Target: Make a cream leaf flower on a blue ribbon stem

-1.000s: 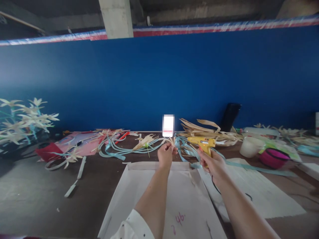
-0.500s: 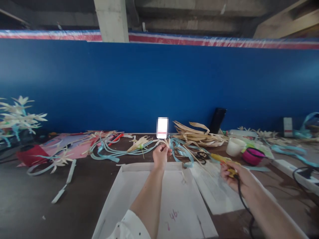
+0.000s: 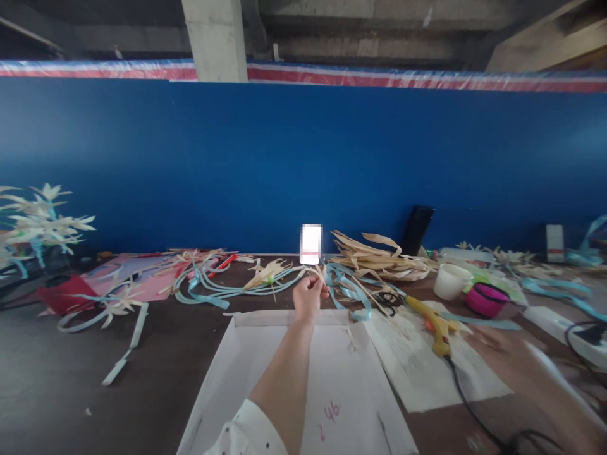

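My left hand is raised over the far edge of a white cardboard box lid. Its fingers pinch a small pale piece of husk, mostly hidden behind them. To the right, a yellow glue gun lies on a printed paper sheet, its black cord trailing toward the near edge. My right hand is just right of the glue gun and apart from it, its fingers smeared by motion. Beyond the left hand are light-blue ribbon and dried husks.
A white cup, a pink round container and a white power strip stand at right. Black scissors lie by the paper. Husk flowers and a red roll are at left. A blue panel backs the table.
My right hand has let go of the glue gun and moved right, leaving it on the paper. My left hand stays in nearly the same place with its pinch.
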A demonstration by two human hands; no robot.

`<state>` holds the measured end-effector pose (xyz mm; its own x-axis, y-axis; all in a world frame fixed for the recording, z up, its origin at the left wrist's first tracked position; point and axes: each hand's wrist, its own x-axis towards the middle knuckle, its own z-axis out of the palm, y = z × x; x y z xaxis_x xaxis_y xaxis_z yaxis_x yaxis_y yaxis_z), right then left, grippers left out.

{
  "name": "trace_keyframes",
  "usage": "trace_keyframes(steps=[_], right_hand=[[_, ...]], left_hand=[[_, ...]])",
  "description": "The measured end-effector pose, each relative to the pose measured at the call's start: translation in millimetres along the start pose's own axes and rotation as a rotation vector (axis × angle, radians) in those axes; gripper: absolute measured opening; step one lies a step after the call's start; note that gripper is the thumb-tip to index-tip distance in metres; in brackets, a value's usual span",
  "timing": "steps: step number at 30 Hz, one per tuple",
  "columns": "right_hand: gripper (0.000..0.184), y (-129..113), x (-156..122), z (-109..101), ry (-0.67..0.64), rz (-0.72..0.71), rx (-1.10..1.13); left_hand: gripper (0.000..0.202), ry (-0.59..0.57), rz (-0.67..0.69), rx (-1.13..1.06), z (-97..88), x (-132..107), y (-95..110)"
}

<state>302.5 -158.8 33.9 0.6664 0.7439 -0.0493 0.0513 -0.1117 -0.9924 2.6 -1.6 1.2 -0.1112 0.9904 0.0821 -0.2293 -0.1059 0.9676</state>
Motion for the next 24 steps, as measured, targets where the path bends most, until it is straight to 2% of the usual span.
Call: trace_keyframes(steps=[1, 3, 4, 5, 8, 10, 12, 15, 17, 19, 24], right_hand=[[0.014, -8, -4, 3, 0.054, -0.076, -0.178], [0.018, -25, -15, 20, 0.024, -0.214, -0.315], [0.024, -32, -21, 34, -0.056, -0.246, -0.296], [0.028, -39, -26, 51, -0.081, -0.267, -0.236], [0.034, -50, -36, 114, -0.282, -0.273, -0.034], [0.034, -53, -39, 158, -0.373, -0.205, 0.124], [0.032, -52, -38, 197, -0.405, -0.087, 0.248], [0.027, -43, -33, 239, -0.299, 0.009, 0.363], [0.025, -31, -28, 255, -0.263, 0.017, 0.372], [0.026, -18, -23, 262, -0.25, -0.005, 0.371], [0.038, 4, -15, 253, -0.336, -0.093, 0.383]], left_hand=[[0.022, 0.001, -0.002, -0.005, 0.2, 0, 0], [0.022, 0.002, -0.004, -0.014, 0.6, -1, 2], [0.022, 0.004, -0.007, -0.014, 0.8, -2, 3], [0.022, 0.006, -0.01, -0.012, 0.9, -2, 4], [0.021, 0.012, -0.016, -0.001, 1.0, -3, 7], [0.019, 0.008, -0.014, 0.003, 1.1, -3, 9], [0.016, 0.006, -0.025, -0.002, 1.4, -2, 9], [0.013, 0.011, -0.033, -0.045, 2.5, -1, 9], [0.013, 0.01, -0.05, -0.049, 3.3, -1, 9], [0.013, 0.007, -0.072, -0.032, 4.1, 0, 7], [0.013, -0.027, -0.061, 0.0, 4.9, -1, 2]])
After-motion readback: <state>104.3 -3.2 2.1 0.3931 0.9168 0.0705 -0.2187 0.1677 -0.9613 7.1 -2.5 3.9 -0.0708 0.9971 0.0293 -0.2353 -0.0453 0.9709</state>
